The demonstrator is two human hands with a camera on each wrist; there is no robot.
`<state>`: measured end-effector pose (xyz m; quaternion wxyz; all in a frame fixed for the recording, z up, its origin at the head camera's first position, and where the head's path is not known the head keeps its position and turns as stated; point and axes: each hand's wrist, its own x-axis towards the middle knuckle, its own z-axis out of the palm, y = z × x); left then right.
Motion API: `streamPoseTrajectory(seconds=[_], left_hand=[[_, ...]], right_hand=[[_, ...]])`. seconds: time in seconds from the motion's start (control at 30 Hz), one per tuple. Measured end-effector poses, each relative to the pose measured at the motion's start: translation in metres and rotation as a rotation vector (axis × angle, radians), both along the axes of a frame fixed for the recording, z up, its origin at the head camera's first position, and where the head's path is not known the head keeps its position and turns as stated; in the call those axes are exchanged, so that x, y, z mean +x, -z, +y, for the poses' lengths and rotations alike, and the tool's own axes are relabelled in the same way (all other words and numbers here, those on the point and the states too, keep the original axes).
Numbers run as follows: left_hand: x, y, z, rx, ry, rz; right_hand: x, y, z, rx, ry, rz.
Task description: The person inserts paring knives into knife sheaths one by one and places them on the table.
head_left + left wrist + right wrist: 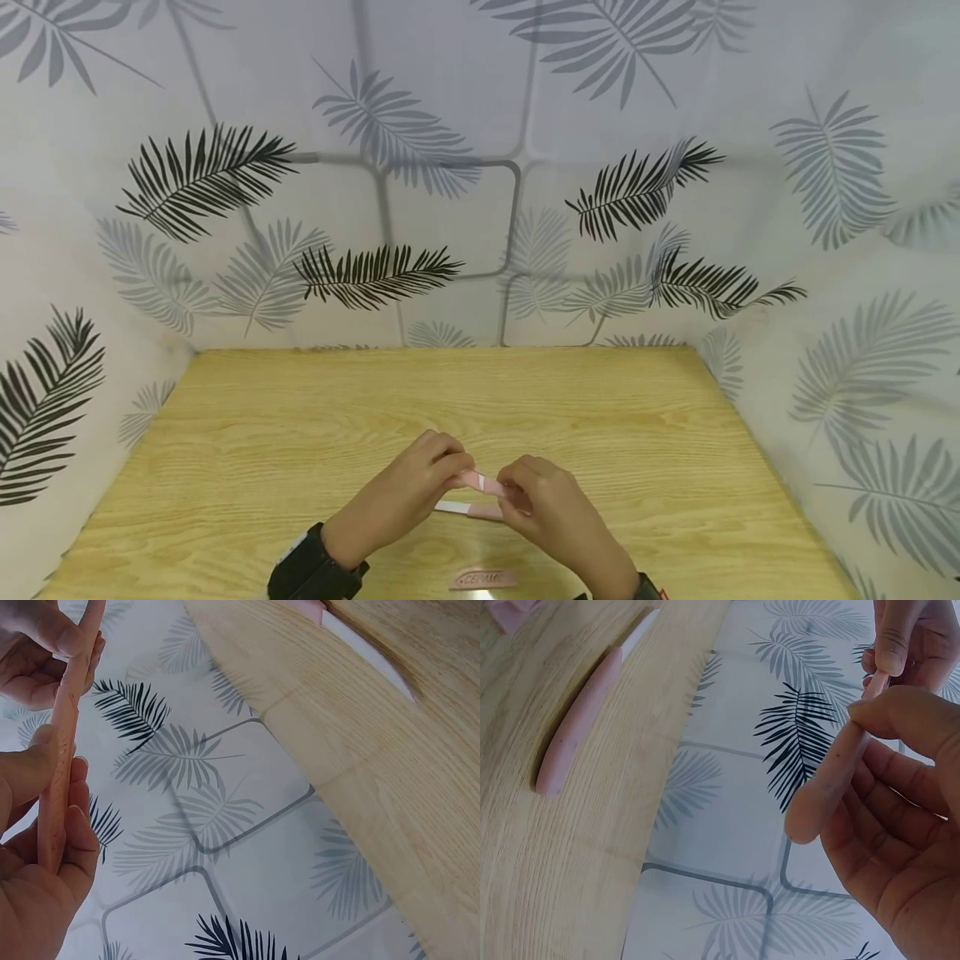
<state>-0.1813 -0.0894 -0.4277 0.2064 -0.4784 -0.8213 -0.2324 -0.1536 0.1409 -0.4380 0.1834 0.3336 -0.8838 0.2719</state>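
Observation:
Both hands hold up one slim pink piece above the table, which looks like a knife in a sheath. The left hand (408,492) pinches the pink sheath (66,720), whose side carries raised marks. My right hand (553,507) grips the rounded pink handle of the knife (832,776) between thumb and fingers. A small white bit shows between the two pink parts in the head view. Just below the hands a second knife (577,724) lies on the table, with a pink handle and a bare white blade (453,507).
A loose pink sheath (483,578) lettered "CERAMIC" lies near the front of the wood-grain table (300,417). Leaf-patterned cloth (450,217) hangs behind the table and along both sides.

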Motion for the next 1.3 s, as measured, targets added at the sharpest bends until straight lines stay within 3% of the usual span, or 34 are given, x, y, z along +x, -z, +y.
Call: streamPoseTrajectory(seconds=[0.27,0.47,0.63,0.83,1.07,1.3], left_hand=[[-0.001,0.002,0.000,-0.025,-0.014,0.007],[-0.001,0.005,-0.002,-0.033,-0.012,-0.012],[-0.002,0.009,-0.002,0.012,-0.009,-0.019],[0.000,0.014,-0.004,0.061,-0.091,-0.066],[0.000,0.011,-0.015,0.096,-0.205,-0.095],[0.001,0.010,-0.028,0.091,-0.232,-0.086]], right_hand=[[0.001,-0.002,-0.003,0.002,0.014,-0.024],[0.001,-0.006,-0.006,0.040,0.027,-0.122],[-0.001,-0.008,-0.006,0.078,0.026,-0.165],[-0.003,-0.006,-0.002,0.101,0.043,-0.230],[-0.004,-0.008,0.020,0.101,0.191,-0.279],[-0.003,-0.007,0.049,0.104,0.372,-0.378]])
